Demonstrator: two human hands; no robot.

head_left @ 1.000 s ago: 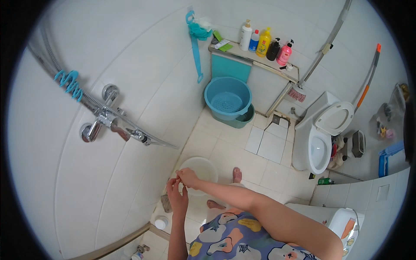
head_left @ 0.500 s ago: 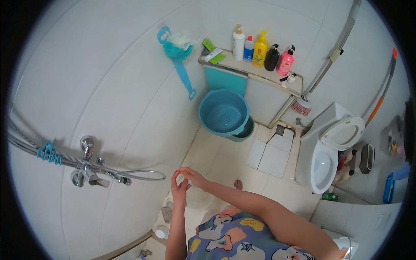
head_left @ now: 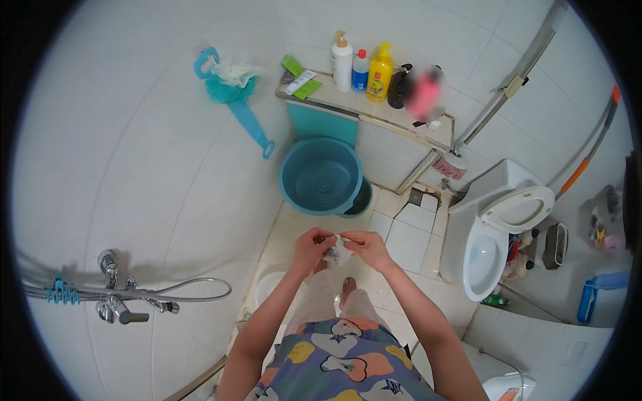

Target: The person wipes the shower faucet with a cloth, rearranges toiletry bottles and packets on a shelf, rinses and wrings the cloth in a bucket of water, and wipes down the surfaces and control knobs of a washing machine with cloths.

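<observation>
Just above my legs, my left hand (head_left: 311,248) and my right hand (head_left: 369,248) are held close together. Between their fingertips is a small crumpled white piece (head_left: 342,252) with greyish marks, thin like a wrapper or film; its exact kind is not clear. Each hand pinches one side of it. Farther off, on the tiled floor, a round blue basin (head_left: 321,175) rests over a darker green bucket (head_left: 361,199), which it partly hides.
A ledge (head_left: 401,125) at the back carries several pump bottles (head_left: 380,73) and green packets (head_left: 292,65). A blue bath scrubber (head_left: 249,128) hangs on the left wall above the shower tap (head_left: 115,294). To the right stand a toilet (head_left: 476,257) and a long-handled brush (head_left: 451,166).
My hands have moved right, from beside the left wall to in front of my body. They have turned, and the crumpled white piece now shows between them. The view has shifted slightly.
</observation>
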